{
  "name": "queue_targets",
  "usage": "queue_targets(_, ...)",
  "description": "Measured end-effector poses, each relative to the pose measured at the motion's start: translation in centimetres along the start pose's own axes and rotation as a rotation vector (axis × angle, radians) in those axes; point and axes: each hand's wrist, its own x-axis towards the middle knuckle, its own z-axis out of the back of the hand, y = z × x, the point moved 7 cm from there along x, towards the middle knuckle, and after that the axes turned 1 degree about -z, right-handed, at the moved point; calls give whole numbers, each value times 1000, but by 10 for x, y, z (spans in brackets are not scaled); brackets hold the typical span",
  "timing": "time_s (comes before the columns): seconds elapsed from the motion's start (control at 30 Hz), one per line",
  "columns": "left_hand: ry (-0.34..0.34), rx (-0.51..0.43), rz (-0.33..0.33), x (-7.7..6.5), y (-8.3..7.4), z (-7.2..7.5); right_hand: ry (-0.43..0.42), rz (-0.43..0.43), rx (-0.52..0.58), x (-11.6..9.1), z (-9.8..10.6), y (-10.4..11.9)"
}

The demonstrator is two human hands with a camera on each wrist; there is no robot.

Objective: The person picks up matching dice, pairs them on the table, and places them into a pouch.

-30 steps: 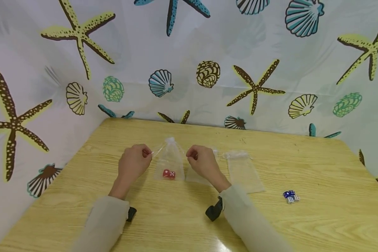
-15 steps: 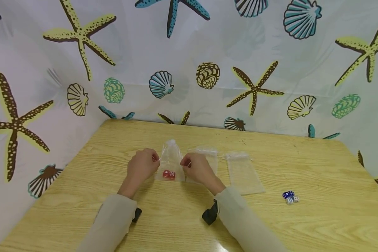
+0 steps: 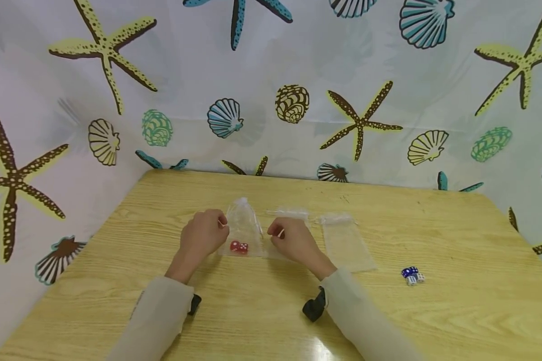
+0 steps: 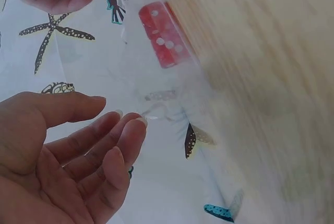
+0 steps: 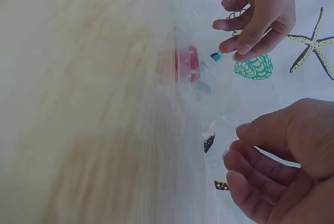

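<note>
A sheer drawstring pouch (image 3: 242,220) lies on the table, its top gathered, with red dice (image 3: 239,246) inside at the bottom. My left hand (image 3: 204,231) is beside the pouch's left edge, thumb and fingers loosely bent and apart in the left wrist view. On the other side, my right hand (image 3: 293,238) hovers just right of the pouch, over a second sheer pouch (image 3: 293,214) that it partly hides. In the right wrist view its thumb and fingers are slightly apart, with nothing seen between them. The drawstrings lie along the first pouch's sides.
A third sheer pouch (image 3: 347,243) lies flat to the right. Blue dice (image 3: 409,271) and white dice (image 3: 416,279) sit close together farther right on the wooden table (image 3: 456,311). A sea-patterned cloth (image 3: 271,65) hangs behind the table.
A second ago both hands pulled the drawstrings outward. They came inward to the pouch's sides and the strings were let go. The right hand has since drawn slightly away to the right.
</note>
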Motion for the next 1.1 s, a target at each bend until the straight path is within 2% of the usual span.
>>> queue_targets(0.37,38,-45,-154,7,-29,-13,-31,-30,-65,-27,32,-20)
queue_targets(0.6,122,-96,-278,11,-47,-29,-56,-47,-118,-42,52,-32)
queue_targets(0.7,163,-90,-330,12,-56,-37,-61,-47,-144,-50,60,-38)
queue_targets(0.83,213,-36,-408,13,-67,-49,-75,-60,-183,-62,70,-47)
queue_targets(0.93,269,-15,-426,14,-72,-58,-83,-72,-199,-73,79,-54)
queue_targets(1.1,383,18,-414,16,-76,-75,-96,-91,-207,-90,93,-66)
